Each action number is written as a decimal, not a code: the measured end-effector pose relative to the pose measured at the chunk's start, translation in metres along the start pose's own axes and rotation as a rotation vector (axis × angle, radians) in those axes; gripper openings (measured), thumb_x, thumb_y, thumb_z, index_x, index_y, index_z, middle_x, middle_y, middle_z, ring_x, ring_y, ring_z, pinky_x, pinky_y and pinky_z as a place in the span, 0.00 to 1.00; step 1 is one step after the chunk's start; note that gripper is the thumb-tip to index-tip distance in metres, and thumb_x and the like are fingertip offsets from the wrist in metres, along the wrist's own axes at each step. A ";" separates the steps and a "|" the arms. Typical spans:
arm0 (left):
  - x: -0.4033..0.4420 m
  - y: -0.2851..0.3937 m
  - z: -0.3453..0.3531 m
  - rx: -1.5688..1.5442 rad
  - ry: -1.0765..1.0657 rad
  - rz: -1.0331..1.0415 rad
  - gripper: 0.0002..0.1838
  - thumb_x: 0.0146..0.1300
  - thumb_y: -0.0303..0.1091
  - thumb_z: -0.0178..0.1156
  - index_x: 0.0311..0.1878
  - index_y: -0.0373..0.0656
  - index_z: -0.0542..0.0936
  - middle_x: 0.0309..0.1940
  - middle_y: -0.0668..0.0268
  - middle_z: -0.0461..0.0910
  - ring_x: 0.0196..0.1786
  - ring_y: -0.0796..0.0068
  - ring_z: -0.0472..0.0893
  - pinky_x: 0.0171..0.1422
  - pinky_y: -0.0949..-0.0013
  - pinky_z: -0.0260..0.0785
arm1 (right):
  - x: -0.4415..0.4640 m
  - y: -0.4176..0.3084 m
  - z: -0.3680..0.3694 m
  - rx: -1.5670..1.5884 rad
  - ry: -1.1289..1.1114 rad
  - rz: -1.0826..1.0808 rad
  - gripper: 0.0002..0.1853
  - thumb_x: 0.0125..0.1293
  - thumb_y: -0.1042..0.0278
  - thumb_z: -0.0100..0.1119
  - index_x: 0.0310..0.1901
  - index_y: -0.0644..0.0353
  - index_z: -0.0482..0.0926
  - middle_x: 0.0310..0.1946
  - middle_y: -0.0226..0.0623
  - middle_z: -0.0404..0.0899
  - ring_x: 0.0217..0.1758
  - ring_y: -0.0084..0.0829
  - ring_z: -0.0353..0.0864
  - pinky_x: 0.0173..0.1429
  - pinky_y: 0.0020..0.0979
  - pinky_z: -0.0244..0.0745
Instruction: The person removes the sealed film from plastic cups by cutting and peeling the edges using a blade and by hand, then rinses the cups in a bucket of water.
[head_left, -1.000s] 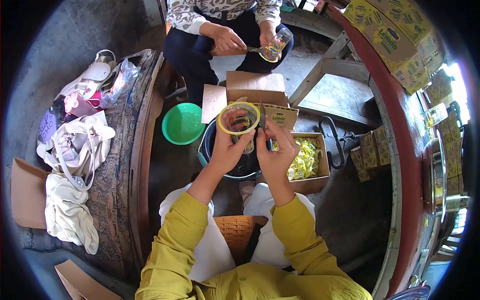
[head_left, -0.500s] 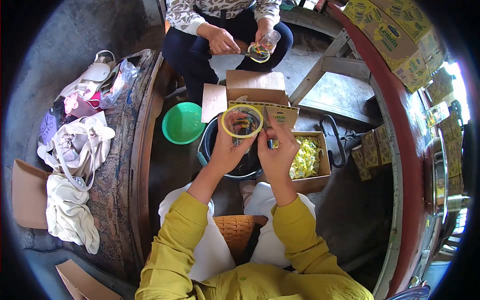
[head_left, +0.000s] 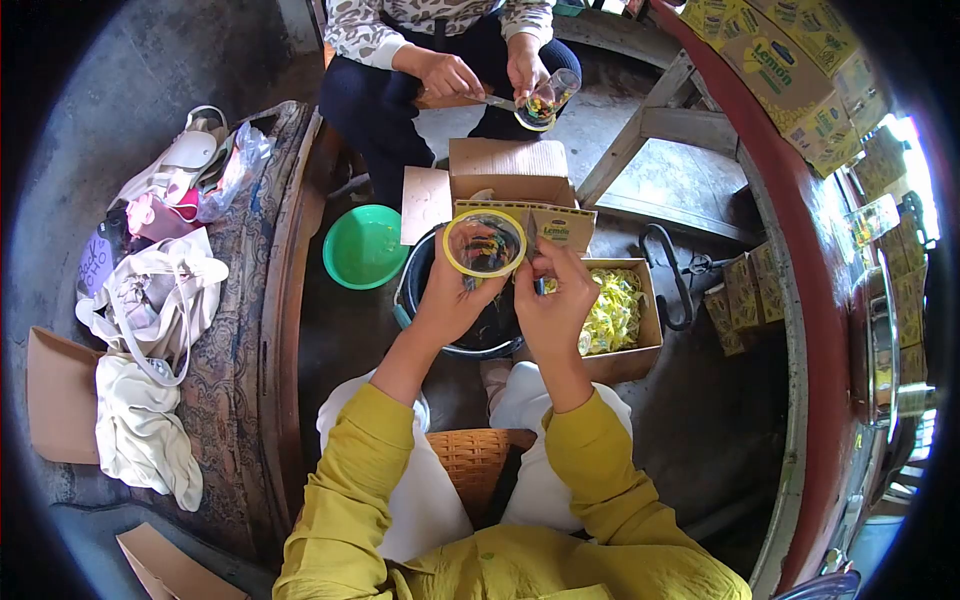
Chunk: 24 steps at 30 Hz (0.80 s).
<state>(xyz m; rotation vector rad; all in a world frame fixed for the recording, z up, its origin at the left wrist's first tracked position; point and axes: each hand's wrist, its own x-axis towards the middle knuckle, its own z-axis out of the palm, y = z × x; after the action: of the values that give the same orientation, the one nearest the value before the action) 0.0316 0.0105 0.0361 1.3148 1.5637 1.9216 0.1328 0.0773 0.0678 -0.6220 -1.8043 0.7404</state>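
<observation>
My left hand (head_left: pixel 450 302) is wrapped round a clear plastic cup (head_left: pixel 462 236) with a yellow rim and a colourful print, its mouth tilted up toward me. In my right hand (head_left: pixel 557 305), the fingers pinch a small knife (head_left: pixel 531 230), whose blade points up beside the cup's right rim. Below the cup is a dark bucket (head_left: pixel 420 300), partly hidden by my left hand and forearm. An open carton (head_left: pixel 512 157) stands behind the cup. To the right of my right hand, a cardboard box (head_left: pixel 630 367) holds many small yellow-and-clear packets (head_left: pixel 613 312).
Opposite me a seated person (head_left: pixel 440 75) holds a similar cup (head_left: pixel 545 98) and a knife (head_left: pixel 497 101). A green basin (head_left: pixel 364 247) sits left of the bucket. Bags (head_left: pixel 160 290) lie on the patterned bench at left; lemon-printed cartons (head_left: pixel 775 75) stand on the red-edged table at right.
My hands, cup and knife stay almost in place. The other person's cup has shifted right and tilted, and their knife blade shows more clearly.
</observation>
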 end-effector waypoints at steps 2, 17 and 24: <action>0.000 0.001 0.000 0.028 0.000 -0.005 0.28 0.51 0.27 0.62 0.53 0.36 0.59 0.47 0.59 0.64 0.53 0.68 0.68 0.57 0.67 0.63 | 0.000 -0.001 0.001 -0.003 0.004 0.011 0.14 0.45 0.85 0.56 0.37 0.65 0.78 0.20 0.37 0.72 0.20 0.27 0.75 0.26 0.25 0.71; 0.000 -0.002 0.005 0.050 0.053 0.039 0.29 0.49 0.27 0.63 0.52 0.36 0.59 0.47 0.57 0.66 0.51 0.67 0.71 0.55 0.67 0.64 | 0.000 0.002 0.001 -0.016 -0.023 0.010 0.23 0.44 0.85 0.56 0.47 0.68 0.73 0.18 0.38 0.73 0.19 0.28 0.74 0.27 0.27 0.71; -0.002 0.001 0.004 0.098 0.006 0.043 0.30 0.49 0.27 0.63 0.52 0.36 0.58 0.47 0.57 0.66 0.50 0.67 0.71 0.54 0.67 0.65 | 0.002 0.002 -0.001 -0.081 -0.021 0.001 0.21 0.44 0.85 0.56 0.44 0.67 0.76 0.19 0.39 0.74 0.20 0.29 0.76 0.27 0.26 0.71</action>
<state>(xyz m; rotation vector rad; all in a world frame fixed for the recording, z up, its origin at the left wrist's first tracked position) 0.0360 0.0117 0.0360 1.3940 1.6645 1.8972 0.1335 0.0799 0.0682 -0.6707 -1.8610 0.6793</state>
